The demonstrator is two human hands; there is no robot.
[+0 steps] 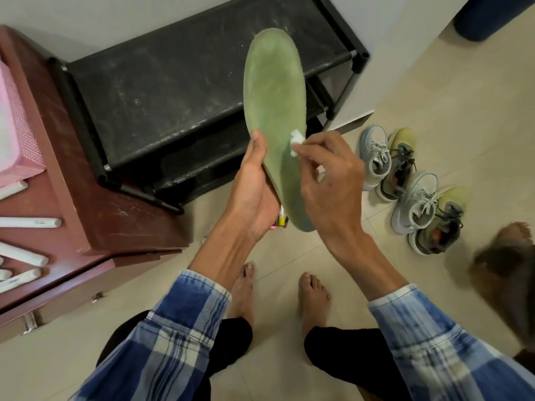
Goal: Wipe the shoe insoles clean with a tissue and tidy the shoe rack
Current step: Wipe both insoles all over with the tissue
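The fingers (pixel 314 146) of your right hand (pixel 330 192) pinch a white tissue (pixel 297 139) against the insole (pixel 275 105); most of the wad is hidden beneath them. Your left hand (pixel 254 198) grips the heel end, thumb on the edge, other fingers hidden behind. The insole is dull green, scuffed, darker at the heel, held toe up before the dusty black rack (pixel 173 96). A yellow object (pixel 281 219) below your left palm is too small to tell.

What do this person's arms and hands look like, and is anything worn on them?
Both hands are bare: the left hand and right hand show no gloves, rings or watch. The left sleeve and right sleeve belong to a blue-and-white checked shirt, with pale, washed-out cuffs that end partway up the forearms.
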